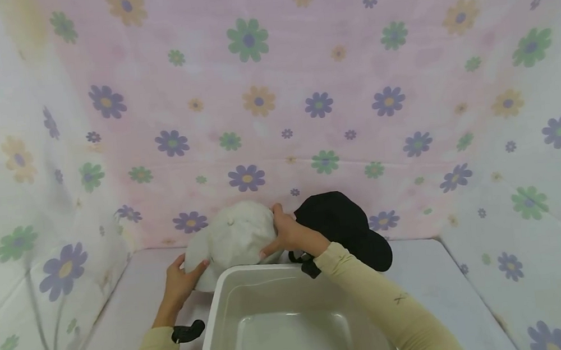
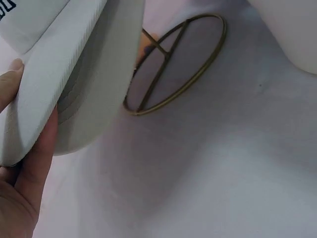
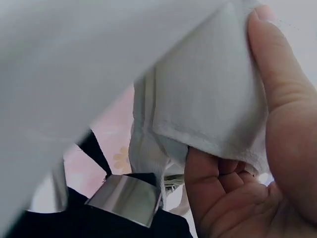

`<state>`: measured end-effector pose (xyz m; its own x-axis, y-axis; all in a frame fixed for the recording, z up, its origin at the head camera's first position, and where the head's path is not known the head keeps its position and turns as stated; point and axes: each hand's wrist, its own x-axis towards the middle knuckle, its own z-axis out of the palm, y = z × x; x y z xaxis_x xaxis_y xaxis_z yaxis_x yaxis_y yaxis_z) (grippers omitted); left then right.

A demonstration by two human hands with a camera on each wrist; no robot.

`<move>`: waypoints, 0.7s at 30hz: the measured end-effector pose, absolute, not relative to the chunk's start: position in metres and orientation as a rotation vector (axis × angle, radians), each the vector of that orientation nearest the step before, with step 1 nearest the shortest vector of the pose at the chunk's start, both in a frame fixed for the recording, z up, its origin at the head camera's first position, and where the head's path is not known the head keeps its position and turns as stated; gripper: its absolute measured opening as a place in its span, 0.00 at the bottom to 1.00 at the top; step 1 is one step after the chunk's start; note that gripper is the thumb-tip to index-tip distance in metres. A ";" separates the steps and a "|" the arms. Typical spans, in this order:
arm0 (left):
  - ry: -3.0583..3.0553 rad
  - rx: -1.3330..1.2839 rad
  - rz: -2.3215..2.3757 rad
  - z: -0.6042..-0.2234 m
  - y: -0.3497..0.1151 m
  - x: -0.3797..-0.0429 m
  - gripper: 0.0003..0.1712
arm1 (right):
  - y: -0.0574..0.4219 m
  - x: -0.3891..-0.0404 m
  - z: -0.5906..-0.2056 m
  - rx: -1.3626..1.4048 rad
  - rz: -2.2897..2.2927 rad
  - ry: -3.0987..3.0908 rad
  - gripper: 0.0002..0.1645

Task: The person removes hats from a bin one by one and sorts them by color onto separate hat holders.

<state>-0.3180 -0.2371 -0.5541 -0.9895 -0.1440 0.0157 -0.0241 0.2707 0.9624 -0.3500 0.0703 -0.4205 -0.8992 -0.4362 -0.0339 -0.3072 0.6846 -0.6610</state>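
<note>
A white cap [image 1: 242, 232] is held between both hands behind the bin's far rim. My left hand [image 1: 179, 283] pinches its brim [image 2: 42, 94], thumb above and fingers below. A second off-white brim [image 2: 104, 84] shows just behind the pinched one in the left wrist view. My right hand [image 1: 293, 233] grips the cap's back edge [image 3: 213, 94], with the thumb outside and the fingers curled under the fabric. Right beside that hand sits a black cap [image 1: 337, 217], its brim pointing right. In the right wrist view a metal buckle [image 3: 126, 198] lies on dark fabric.
A deep white bin [image 1: 225, 310] stands in front, under the right forearm. A brass-coloured oval ring base with crossbars [image 2: 190, 82] rests on the white surface below the brims. Flower-printed cloth [image 1: 274, 113] hangs behind and at both sides.
</note>
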 end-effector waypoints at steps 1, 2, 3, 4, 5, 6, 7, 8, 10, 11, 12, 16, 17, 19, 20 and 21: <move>-2.422 0.161 -1.817 -0.555 -0.237 -0.318 0.39 | 0.070 -0.349 -0.420 -0.607 -1.009 2.711 0.61; -2.408 0.163 -1.817 -0.555 -0.237 -0.318 0.39 | 0.070 -0.349 -0.421 -0.613 -1.009 2.715 0.61; -2.408 0.166 -1.811 -0.556 -0.236 -0.318 0.39 | 0.070 -0.348 -0.422 -0.620 -1.010 2.715 0.62; -2.405 0.163 -1.814 -0.556 -0.236 -0.317 0.39 | 0.070 -0.348 -0.423 -0.627 -1.014 2.715 0.62; -2.406 0.168 -1.822 -0.556 -0.236 -0.317 0.39 | 0.071 -0.347 -0.423 -0.635 -1.029 2.707 0.62; -2.403 0.177 -1.843 -0.556 -0.236 -0.316 0.39 | 0.071 -0.347 -0.424 -0.647 -1.042 2.699 0.62; -2.400 0.181 -1.866 -0.556 -0.237 -0.314 0.39 | 0.072 -0.347 -0.425 -0.660 -1.054 2.691 0.62; -2.404 0.181 -1.887 -0.555 -0.237 -0.313 0.40 | 0.073 -0.347 -0.425 -0.670 -1.068 2.680 0.61; -2.424 0.168 -1.927 -0.554 -0.239 -0.311 0.41 | 0.074 -0.346 -0.426 -0.691 -1.096 2.659 0.61; -2.430 0.162 -1.947 -0.554 -0.240 -0.309 0.42 | 0.075 -0.345 -0.426 -0.699 -1.111 2.649 0.62; -2.445 0.141 -1.962 -0.553 -0.241 -0.308 0.43 | 0.075 -0.345 -0.427 -0.708 -1.115 2.646 0.62; -2.515 0.045 -2.001 -0.550 -0.245 -0.305 0.52 | 0.076 -0.345 -0.428 -0.737 -1.142 2.638 0.64; -2.531 0.031 -1.998 -0.549 -0.246 -0.305 0.53 | 0.076 -0.345 -0.428 -0.754 -1.145 2.637 0.65; -2.555 0.004 -1.981 -0.546 -0.246 -0.305 0.55 | 0.077 -0.345 -0.430 -0.789 -1.145 2.638 0.67; -2.565 -0.016 -1.966 -0.545 -0.246 -0.306 0.55 | 0.077 -0.345 -0.430 -0.802 -1.148 2.640 0.67; -2.572 -0.032 -1.950 -0.544 -0.246 -0.307 0.55 | 0.076 -0.344 -0.431 -0.813 -1.153 2.642 0.68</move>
